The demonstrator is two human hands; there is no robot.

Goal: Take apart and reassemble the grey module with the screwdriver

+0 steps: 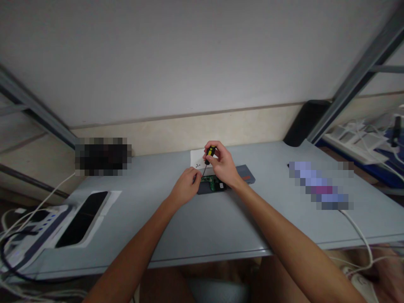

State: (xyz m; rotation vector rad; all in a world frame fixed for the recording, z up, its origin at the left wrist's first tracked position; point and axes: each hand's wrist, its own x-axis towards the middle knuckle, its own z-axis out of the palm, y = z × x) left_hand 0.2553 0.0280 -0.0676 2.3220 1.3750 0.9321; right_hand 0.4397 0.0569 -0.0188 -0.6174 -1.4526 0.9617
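Observation:
A screwdriver (210, 152) with a black and yellow handle is upright and slightly tilted in my right hand (224, 165), the fingers wrapped round its handle. Its thin shaft points down at the left part of a green circuit board (212, 183). That board sits in an opened dark grey electronic device (205, 190) lying on the table. My left hand (187, 186) is closed at the device's left end, close to the screwdriver tip; the fingers partly hide what they pinch. Behind, a white paper (196, 158) carries several tiny dark pieces that look like screws (198, 165).
A flat grey panel (246, 173) lies right of the board, partly under my right wrist. A phone (83, 219) and a power strip (47, 231) with cables are at left. A black cylinder (306, 123) stands back right. Blurred-out objects lie on both sides.

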